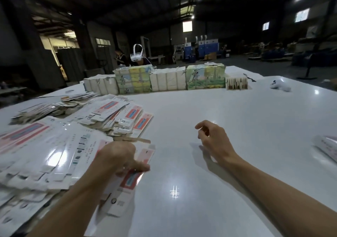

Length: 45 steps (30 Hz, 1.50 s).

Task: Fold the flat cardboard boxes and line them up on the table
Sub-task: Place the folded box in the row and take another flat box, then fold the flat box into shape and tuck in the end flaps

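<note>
Large heaps of flat white and red cardboard boxes (pixel 54 145) cover the left part of the white table (pixel 218 109). My left hand (pixel 120 156) grips one flat box (pixel 129 180) at the heap's right edge, thumb on top of its red panel. Over bare table to the right, my right hand (pixel 213 138) hovers with loosely curled fingers, holding nothing. A folded box (pixel 328 145) lies at the right edge of the view.
Wrapped bundles of packs (pixel 169 78) stand in a row along the table's far edge. A small white device (pixel 279 85) lies at the far right. A person stands behind the table near a white headset (pixel 136 54).
</note>
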Each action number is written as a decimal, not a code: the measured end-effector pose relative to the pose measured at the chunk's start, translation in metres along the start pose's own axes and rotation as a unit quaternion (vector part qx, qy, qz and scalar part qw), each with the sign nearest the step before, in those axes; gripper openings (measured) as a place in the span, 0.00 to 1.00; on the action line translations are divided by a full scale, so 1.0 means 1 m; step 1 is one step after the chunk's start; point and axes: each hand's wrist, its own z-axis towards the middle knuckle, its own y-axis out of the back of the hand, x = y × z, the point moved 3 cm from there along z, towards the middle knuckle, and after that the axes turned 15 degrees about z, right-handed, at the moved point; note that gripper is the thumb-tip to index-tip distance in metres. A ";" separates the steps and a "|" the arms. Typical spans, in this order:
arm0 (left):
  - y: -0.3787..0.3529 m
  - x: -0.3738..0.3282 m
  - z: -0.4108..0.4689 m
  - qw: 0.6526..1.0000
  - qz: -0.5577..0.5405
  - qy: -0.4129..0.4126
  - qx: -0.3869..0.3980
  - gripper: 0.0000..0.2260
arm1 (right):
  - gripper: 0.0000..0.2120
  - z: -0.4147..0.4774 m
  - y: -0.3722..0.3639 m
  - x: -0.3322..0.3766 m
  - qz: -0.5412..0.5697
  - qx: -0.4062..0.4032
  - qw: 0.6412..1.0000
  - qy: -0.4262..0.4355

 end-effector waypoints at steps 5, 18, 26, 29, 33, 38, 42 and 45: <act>0.007 -0.002 0.019 0.963 -0.254 -0.085 -0.006 0.23 | 0.12 -0.002 0.003 0.001 0.011 0.000 1.000 -0.006; 0.058 -0.138 0.032 0.631 -0.705 -0.278 0.169 0.17 | 0.09 0.017 0.039 0.009 0.069 -0.113 0.988 0.079; 0.040 -0.164 0.028 0.555 -0.782 -0.276 0.059 0.25 | 0.12 0.021 0.032 0.002 -0.018 -0.006 0.995 0.095; 0.038 -0.160 0.029 0.529 -0.807 -0.253 0.068 0.27 | 0.14 0.020 0.029 0.004 -0.046 0.008 0.995 0.092; 0.035 -0.161 0.028 0.540 -0.797 -0.258 0.078 0.27 | 0.09 0.021 0.030 0.008 -0.054 0.003 0.993 0.105; 0.037 -0.164 0.025 0.541 -0.773 -0.314 0.109 0.27 | 0.12 0.020 0.032 0.010 0.075 -0.061 0.994 0.042; 0.038 -0.166 0.029 0.547 -0.765 -0.317 0.120 0.30 | 0.14 0.022 0.031 0.008 0.182 -0.040 0.982 -0.034; 0.043 -0.171 0.026 0.555 -0.757 -0.311 0.149 0.32 | 0.15 0.019 0.028 0.012 0.352 -0.001 0.932 -0.088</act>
